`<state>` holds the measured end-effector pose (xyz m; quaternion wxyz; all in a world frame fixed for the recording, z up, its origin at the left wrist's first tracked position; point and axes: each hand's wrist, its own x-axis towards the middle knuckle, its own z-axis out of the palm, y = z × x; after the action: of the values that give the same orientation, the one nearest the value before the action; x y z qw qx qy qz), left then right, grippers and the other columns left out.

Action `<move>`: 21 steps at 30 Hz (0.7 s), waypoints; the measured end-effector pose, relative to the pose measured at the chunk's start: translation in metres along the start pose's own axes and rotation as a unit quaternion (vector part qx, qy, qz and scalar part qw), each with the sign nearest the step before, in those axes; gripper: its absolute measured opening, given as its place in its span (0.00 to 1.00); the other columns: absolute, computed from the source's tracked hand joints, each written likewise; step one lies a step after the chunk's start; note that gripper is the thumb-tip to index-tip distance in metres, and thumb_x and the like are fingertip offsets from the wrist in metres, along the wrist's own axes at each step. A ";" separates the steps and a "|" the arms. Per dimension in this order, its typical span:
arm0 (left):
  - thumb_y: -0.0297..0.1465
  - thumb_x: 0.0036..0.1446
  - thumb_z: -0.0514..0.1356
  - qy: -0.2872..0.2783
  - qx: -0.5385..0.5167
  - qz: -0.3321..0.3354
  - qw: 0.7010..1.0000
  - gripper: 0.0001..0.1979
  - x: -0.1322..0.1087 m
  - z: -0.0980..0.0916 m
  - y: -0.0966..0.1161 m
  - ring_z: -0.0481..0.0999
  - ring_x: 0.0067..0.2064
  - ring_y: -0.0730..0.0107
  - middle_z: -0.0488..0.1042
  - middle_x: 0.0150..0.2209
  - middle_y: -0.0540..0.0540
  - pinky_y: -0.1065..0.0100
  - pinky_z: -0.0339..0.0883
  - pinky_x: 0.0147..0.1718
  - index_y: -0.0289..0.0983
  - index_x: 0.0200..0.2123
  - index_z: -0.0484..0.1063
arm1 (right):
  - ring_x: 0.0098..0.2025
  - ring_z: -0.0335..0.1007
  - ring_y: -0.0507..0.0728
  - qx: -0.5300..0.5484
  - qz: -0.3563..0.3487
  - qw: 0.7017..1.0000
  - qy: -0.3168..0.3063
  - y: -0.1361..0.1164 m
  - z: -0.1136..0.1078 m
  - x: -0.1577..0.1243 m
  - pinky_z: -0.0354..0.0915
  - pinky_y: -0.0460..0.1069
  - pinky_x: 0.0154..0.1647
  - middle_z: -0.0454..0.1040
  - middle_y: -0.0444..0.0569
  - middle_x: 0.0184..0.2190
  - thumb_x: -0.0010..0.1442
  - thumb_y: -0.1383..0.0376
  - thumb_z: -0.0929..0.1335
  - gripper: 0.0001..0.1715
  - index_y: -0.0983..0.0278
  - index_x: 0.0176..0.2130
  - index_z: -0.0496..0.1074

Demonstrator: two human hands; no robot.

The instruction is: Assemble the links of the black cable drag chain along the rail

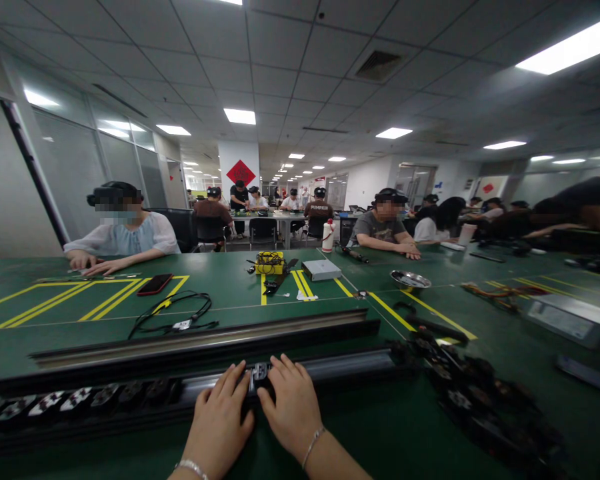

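A long black track (350,365) lies across the table in front of me. A small black socket module (261,375) sits in its channel between my two hands. My right hand (294,403) is closed at the module's right side, its fingertips on the far side and the thumb nearer me. My left hand (221,415) lies over the track just left of the module, its fingers stretched out and the thumb apart. Several similar modules (77,399) line the left part of the track. What is under my palms is hidden.
Behind the track lies a second long rail (205,339). A dark heap of modules (480,393) sits at right. Farther off are a cable (173,313), phone (155,285), yellow box (270,263), silver box (321,269) and metal dish (410,279). People sit across the table.
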<state>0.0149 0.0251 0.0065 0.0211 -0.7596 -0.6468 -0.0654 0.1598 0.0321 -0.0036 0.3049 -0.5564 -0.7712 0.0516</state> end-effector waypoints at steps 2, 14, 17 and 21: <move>0.30 0.47 0.48 0.000 -0.001 0.000 1.000 0.28 0.001 0.000 0.000 0.51 0.61 0.65 0.52 0.61 0.50 0.58 0.49 0.52 0.43 0.55 0.59 | 0.58 0.52 0.56 0.004 0.000 1.000 -0.001 0.000 -0.001 0.000 0.44 0.55 0.57 0.65 0.46 0.53 0.59 0.58 0.59 0.15 0.59 0.43 0.68; 0.30 0.47 0.48 0.002 -0.011 0.001 1.000 0.28 0.001 0.000 -0.001 0.51 0.61 0.64 0.53 0.61 0.50 0.58 0.49 0.52 0.43 0.54 0.60 | 0.58 0.52 0.57 -0.007 0.001 1.000 -0.006 -0.003 -0.004 0.000 0.45 0.55 0.57 0.65 0.47 0.53 0.59 0.59 0.59 0.16 0.60 0.44 0.68; 0.30 0.47 0.48 0.004 -0.008 0.002 1.000 0.28 0.001 0.001 -0.001 0.52 0.61 0.64 0.53 0.61 0.49 0.58 0.49 0.52 0.43 0.54 0.60 | 0.58 0.52 0.56 -0.011 0.002 1.000 -0.007 -0.003 -0.005 0.000 0.45 0.54 0.57 0.65 0.47 0.53 0.59 0.58 0.59 0.16 0.60 0.44 0.68; 0.30 0.47 0.48 0.004 -0.004 0.003 1.000 0.28 0.000 0.002 -0.001 0.50 0.61 0.64 0.52 0.62 0.48 0.58 0.48 0.53 0.42 0.55 0.59 | 0.58 0.52 0.56 -0.009 0.001 1.000 -0.006 -0.003 -0.004 0.000 0.45 0.54 0.57 0.65 0.47 0.53 0.59 0.58 0.59 0.16 0.60 0.44 0.68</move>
<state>0.0143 0.0251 0.0044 0.0205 -0.7612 -0.6444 -0.0708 0.1594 0.0301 0.0004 0.2950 -0.5595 -0.7730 0.0488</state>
